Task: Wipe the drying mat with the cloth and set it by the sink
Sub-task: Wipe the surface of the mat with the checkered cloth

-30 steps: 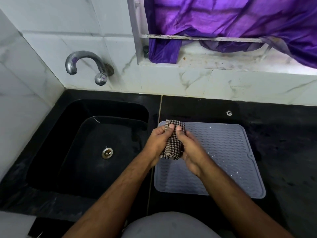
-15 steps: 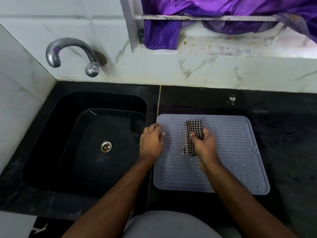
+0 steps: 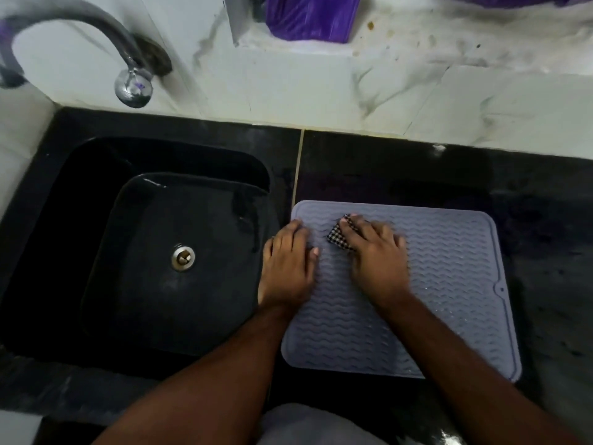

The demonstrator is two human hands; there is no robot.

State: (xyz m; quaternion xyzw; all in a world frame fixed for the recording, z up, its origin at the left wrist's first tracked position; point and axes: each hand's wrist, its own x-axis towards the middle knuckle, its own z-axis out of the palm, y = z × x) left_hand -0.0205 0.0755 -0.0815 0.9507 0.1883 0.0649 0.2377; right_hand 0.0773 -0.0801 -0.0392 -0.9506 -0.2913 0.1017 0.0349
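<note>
Grey mat (image 3: 449, 284) flat on black table (image 3: 545, 220), touching sink (image 3: 96, 252) edge at 9 o'clock. Checked cloth (image 3: 337, 237) pressed near mat's 11 o'clock corner under right hand (image 3: 375, 255), palm flat on it. Left hand (image 3: 288, 261) spread open, pinning mat's left edge. Wiping under way; droplets toward 3 o'clock left. Tap (image 3: 128, 59), marble wall (image 3: 321, 91) at 12 o'clock.

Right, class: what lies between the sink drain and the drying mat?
In the head view, the left hand sits between the drain and the drying mat, over the sink edge and black counter strip.
</note>
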